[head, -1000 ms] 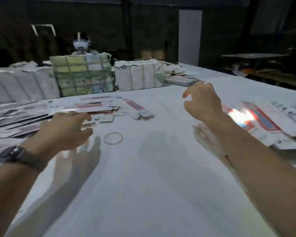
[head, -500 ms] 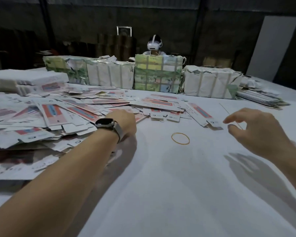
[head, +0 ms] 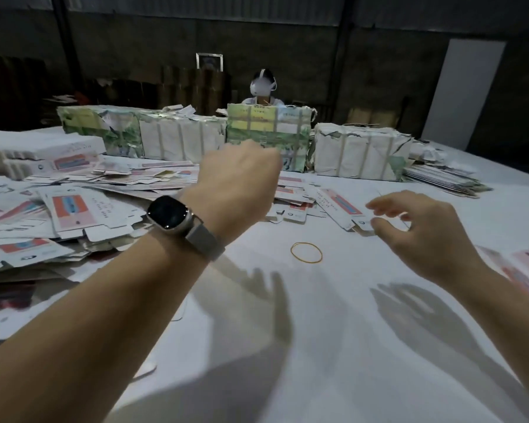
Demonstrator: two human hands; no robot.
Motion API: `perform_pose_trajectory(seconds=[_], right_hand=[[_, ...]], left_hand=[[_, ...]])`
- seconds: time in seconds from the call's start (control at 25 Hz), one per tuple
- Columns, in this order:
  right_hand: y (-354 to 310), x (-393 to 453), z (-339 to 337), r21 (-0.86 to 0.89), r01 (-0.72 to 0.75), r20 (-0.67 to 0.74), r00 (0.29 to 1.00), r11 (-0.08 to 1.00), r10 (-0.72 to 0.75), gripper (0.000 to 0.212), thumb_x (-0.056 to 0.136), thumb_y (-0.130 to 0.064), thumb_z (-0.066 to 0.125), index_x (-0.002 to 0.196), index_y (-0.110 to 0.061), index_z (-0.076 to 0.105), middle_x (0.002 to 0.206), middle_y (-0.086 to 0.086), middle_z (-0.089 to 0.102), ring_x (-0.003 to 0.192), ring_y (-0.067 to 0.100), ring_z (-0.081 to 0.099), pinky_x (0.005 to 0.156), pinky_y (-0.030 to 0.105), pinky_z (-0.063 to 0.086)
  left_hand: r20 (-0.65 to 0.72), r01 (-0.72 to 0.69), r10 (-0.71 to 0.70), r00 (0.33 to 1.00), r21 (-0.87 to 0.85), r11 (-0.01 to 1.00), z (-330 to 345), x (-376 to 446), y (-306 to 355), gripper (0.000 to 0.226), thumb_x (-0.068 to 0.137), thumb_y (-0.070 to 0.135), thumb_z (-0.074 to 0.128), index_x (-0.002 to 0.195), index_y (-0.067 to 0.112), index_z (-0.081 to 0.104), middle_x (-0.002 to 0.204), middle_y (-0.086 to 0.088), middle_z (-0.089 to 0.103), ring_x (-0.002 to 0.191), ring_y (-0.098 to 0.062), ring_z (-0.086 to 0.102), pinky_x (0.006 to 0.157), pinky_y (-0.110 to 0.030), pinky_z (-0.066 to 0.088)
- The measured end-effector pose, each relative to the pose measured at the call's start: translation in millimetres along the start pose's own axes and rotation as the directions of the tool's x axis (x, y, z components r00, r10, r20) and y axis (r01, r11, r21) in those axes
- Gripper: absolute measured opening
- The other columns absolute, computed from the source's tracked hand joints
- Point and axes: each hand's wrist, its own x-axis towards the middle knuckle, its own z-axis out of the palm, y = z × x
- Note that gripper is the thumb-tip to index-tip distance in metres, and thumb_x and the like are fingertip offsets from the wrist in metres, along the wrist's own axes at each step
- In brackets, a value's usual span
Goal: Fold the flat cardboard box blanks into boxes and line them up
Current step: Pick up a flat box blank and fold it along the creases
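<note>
Head view: the left hand (head: 239,181), fingers hidden, and loosely open, empty right hand (head: 422,230) are reaching for one flat blank (head: 339,209); best pinching just one.

Premises: a dim packing workshop or warehouse. Evidence: a large white-covered tabletop (head: 318,346) heaped with flat printed box blanks (head: 71,215); strapped, paper-wrapped bundles (head: 361,154) ranked along its far side; corrugated metal wall (head: 196,13) behind; a second worker (head: 263,90) seated opposite, wearing a headset
</note>
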Motion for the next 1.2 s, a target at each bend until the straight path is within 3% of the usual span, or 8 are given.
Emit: perform_pose_trajectory(seconds=[0.12,0.24,0.48,0.64,0.8,0.92,1.04,1.2], right_hand=[[-24,-5,-3,0.293,0.059,0.028,0.997,0.954,-0.071,0.063,0.081,-0.020,0.079,0.133,-0.039,0.049,0.116,-0.011,0.061,0.107,0.007,0.058,0.089,0.028,0.050],[-48,-8,-5,0.462,0.104,0.059,0.987,0.881,-0.148,0.074,0.083,-0.030,0.078,0.142,-0.043,0.035,0.121,-0.028,0.057,0.112,-0.010,0.056,0.086,0.011,0.049],[-65,-10,-2,0.750,-0.044,0.070,0.997,0.660,-0.013,0.033,0.089,-0.017,0.069,0.117,-0.029,0.056,0.098,-0.003,0.076,0.086,0.015,0.074,0.065,0.027,0.058],[-60,-11,1,0.831,-0.126,0.040,0.985,0.542,0.169,0.049,0.088,-0.030,0.069,0.126,-0.049,0.045,0.103,-0.002,0.071,0.087,0.013,0.073,0.061,0.016,0.054],[-60,-14,8,0.672,-0.091,-0.038,0.987,0.735,0.157,0.050,0.091,-0.038,0.058,0.138,-0.044,0.041,0.102,-0.017,0.060,0.094,0.003,0.065,0.070,0.014,0.053],[-59,-9,2,0.421,-0.047,-0.158,0.980,0.906,0.124,0.055,0.086,-0.043,0.054,0.140,-0.042,0.042,0.109,-0.017,0.041,0.101,-0.003,0.052,0.078,0.024,0.055],[-63,-7,-6,0.502,0.048,-0.186,0.981,0.864,0.053,0.043,0.091,-0.041,0.055,0.133,-0.042,0.051,0.101,-0.009,0.041,0.089,-0.013,0.055,0.054,0.015,0.053],[-68,-6,-9,0.641,0.016,-0.055,0.998,0.767,0.025,0.045,0.094,-0.043,0.057,0.138,-0.046,0.047,0.095,0.003,0.050,0.080,0.012,0.065,0.053,0.025,0.056]], left_hand=[[-0.428,-0.267,0.128,0.895,-0.282,0.922,-23,-11,26,0.038,0.090,-0.002,0.049,0.118,0.017,0.066,0.088,-0.013,0.068,0.077,-0.034,0.065,0.058,-0.040,0.053],[-0.555,-0.462,0.049,0.830,-0.637,0.617,-35,-16,38,0.034,0.098,0.004,0.049,0.120,0.020,0.069,0.101,0.003,0.074,0.083,0.007,0.066,0.063,-0.012,0.055],[-0.223,-0.242,-0.196,0.955,-0.967,-0.078,-5,-1,40,0.022,0.101,0.021,0.057,0.123,0.020,0.057,0.097,0.004,0.070,0.088,-0.005,0.070,0.078,-0.032,0.062],[0.014,0.106,0.215,0.977,-0.900,-0.424,28,-11,66,0.047,0.102,0.049,0.037,0.131,0.019,0.058,0.122,-0.018,0.068,0.110,-0.033,0.069,0.095,-0.052,0.056],[0.089,0.264,0.341,0.936,-0.817,-0.512,36,-21,81,0.051,0.103,0.055,0.030,0.104,0.037,0.078,0.110,-0.003,0.076,0.098,-0.020,0.074,0.080,-0.035,0.061],[0.185,0.383,0.378,0.907,-0.735,-0.559,33,-17,76,0.046,0.102,0.043,0.038,0.102,0.026,0.081,0.098,-0.010,0.077,0.076,-0.021,0.073,0.065,-0.034,0.061],[0.129,0.279,0.319,0.939,-0.828,-0.487,36,-14,75,0.053,0.101,0.062,0.031,0.104,0.036,0.078,0.104,-0.016,0.074,0.081,-0.026,0.066,0.070,-0.040,0.055],[0.179,0.285,0.298,0.938,-0.887,-0.364,41,-13,79,0.060,0.096,0.074,0.027,0.112,0.041,0.074,0.110,-0.001,0.073,0.092,-0.023,0.055,0.072,-0.033,0.041]])
